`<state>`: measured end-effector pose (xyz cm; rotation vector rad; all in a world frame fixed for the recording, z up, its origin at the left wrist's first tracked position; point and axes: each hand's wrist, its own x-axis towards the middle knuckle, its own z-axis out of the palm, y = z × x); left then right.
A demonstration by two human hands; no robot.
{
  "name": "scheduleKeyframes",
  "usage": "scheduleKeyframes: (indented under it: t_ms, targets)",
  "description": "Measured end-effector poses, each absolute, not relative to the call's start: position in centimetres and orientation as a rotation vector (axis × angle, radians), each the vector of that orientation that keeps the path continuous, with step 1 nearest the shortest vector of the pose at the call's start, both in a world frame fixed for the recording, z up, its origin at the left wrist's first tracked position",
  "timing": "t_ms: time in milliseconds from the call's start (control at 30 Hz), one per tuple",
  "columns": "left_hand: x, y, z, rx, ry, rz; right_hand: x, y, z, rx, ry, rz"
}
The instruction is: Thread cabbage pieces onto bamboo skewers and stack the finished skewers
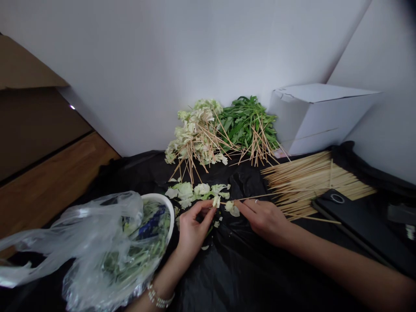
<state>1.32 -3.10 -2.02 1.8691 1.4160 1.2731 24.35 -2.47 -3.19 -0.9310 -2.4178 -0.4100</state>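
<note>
Between the thumb and fingers of my left hand (194,223) is a small pale cabbage piece (216,201), at the tip of a thin wooden skewer (260,197). My right hand (264,219) is closed around that skewer, whose back end points right. Another cabbage piece (232,209) hangs on the skewer by my right fingertips. Loose cabbage leaves (185,193) lie on the black plastic sheet (227,268) just beyond my hands. Farther back is a pile of skewered cabbage (198,125), and beside it skewered green leaves (243,117), sticks toward me.
At left stands a white-rimmed bowl (171,216) of greens, partly covered by a clear plastic bag (97,242). Many bare skewers (302,182) are spread at right, with a dark phone (354,225) against them. A white box (325,112) stands by the wall; a cardboard box (29,117) is far left.
</note>
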Motion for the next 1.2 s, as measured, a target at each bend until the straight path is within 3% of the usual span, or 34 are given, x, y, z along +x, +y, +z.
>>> scheduleKeyframes:
  t_ms: [367, 800, 1033, 1200]
  targets:
    - [1.3, -3.1, -2.3, 1.890, 1.371, 1.223, 24.2, -2.4, -3.7, -0.998, -2.532, -0.343]
    - [0.6, -2.6, -1.7, 1.834, 1.504, 1.266, 25.4, -1.0, -2.5, -1.043, -2.325, -0.556]
    - [0.9, -2.9, -1.4, 2.517, 1.251, 0.784, 25.8, -0.9, -2.3, -1.119, -2.311, -0.555]
    - [1.4, -3.7, -1.0, 2.660, 1.121, 0.427, 25.7, -0.9, -2.4, -1.094, -2.315, -0.537]
